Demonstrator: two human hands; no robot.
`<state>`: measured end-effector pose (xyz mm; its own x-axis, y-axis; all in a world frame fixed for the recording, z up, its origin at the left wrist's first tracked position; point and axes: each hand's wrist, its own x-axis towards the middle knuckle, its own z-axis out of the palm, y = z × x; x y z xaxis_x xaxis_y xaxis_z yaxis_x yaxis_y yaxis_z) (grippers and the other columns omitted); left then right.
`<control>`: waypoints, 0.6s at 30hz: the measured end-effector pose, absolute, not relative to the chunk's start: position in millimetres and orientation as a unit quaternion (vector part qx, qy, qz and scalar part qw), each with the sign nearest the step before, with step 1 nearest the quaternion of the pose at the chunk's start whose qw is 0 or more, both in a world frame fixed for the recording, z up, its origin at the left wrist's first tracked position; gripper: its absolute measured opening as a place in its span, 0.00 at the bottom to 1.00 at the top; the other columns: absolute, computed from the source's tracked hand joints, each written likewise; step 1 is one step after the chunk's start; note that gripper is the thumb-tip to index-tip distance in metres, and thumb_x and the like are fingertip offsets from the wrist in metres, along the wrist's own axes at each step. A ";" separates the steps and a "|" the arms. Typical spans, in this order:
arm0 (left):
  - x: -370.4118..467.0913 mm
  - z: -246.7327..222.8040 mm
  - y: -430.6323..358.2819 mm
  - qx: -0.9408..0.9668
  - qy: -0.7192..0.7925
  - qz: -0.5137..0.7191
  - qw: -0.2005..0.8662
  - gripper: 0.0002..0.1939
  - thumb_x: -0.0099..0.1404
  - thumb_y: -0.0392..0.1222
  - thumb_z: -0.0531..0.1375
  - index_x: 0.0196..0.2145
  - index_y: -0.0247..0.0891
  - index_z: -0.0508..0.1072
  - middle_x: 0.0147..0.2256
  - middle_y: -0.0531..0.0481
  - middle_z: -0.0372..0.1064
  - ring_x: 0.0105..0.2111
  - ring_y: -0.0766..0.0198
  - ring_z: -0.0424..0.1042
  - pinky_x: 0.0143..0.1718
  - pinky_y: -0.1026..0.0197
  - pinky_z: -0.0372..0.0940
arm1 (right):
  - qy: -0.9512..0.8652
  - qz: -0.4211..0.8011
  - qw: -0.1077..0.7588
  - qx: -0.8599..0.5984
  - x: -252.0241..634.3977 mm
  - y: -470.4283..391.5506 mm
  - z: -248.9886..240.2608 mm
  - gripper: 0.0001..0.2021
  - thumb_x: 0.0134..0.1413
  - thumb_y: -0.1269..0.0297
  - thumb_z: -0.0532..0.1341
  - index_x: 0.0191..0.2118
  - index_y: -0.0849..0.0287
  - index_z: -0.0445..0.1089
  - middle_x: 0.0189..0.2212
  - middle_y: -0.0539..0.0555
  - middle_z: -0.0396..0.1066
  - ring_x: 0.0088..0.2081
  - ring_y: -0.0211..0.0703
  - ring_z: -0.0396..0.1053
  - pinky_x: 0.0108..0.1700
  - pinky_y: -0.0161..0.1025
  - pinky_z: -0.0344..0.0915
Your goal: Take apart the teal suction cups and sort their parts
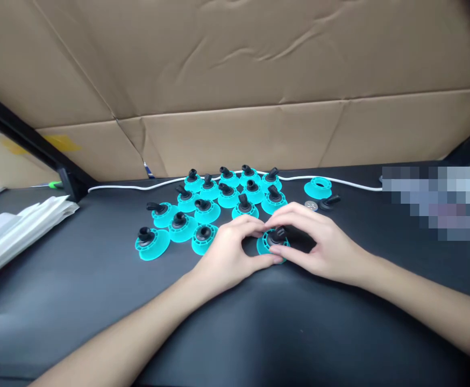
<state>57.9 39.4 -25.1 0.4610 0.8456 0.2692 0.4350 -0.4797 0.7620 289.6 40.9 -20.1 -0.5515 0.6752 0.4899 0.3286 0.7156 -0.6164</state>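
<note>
A turquoise cup-shaped piece with a black angled nozzle [276, 236] rests on the dark table between my hands. My left hand [230, 247] holds its left side, thumb at the front edge and fingers at the back. From the right, my right hand [319, 236] curls around the same piece, with its thumb near the black nozzle and its fingertips behind. Several similar turquoise pieces with black nozzles [206, 209] stand grouped just beyond and left of my hands. Behind my right hand lie a turquoise ring without a nozzle [318, 188], a loose black nozzle [329, 202] and a small grey perforated disc [311, 206].
A white cable [138, 188] runs along the back of the black table [98, 258], before a cardboard wall [235, 140]. White flat packets [21, 226] are stacked at the left by a black post [71, 185]. A blurred patch covers the right back.
</note>
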 end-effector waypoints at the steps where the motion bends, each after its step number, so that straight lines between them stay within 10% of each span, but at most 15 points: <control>1: 57.9 -25.2 39.5 0.796 0.403 0.327 0.311 0.19 0.58 0.43 0.77 0.46 0.40 0.81 0.45 0.47 0.80 0.46 0.56 0.78 0.49 0.54 0.76 | -0.848 0.236 0.371 -0.297 290.4 41.9 -20.4 0.16 0.65 0.64 0.68 0.57 0.52 0.73 0.50 0.57 0.76 0.50 0.52 0.76 0.53 0.51 0.77; 18: 58.6 -24.0 39.6 0.793 0.404 0.325 0.318 0.20 0.58 0.43 0.78 0.46 0.38 0.81 0.46 0.45 0.79 0.45 0.55 0.78 0.49 0.53 0.76 | -0.836 0.316 0.347 -0.283 292.7 40.1 -17.9 0.22 0.67 0.69 0.65 0.63 0.50 0.69 0.56 0.57 0.74 0.56 0.50 0.74 0.60 0.52 0.75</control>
<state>58.6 39.6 -24.0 0.4614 0.8487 0.2585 0.4343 -0.4702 0.7683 292.7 40.1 -17.9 -0.5982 0.6934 0.4016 0.2544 0.6396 -0.7254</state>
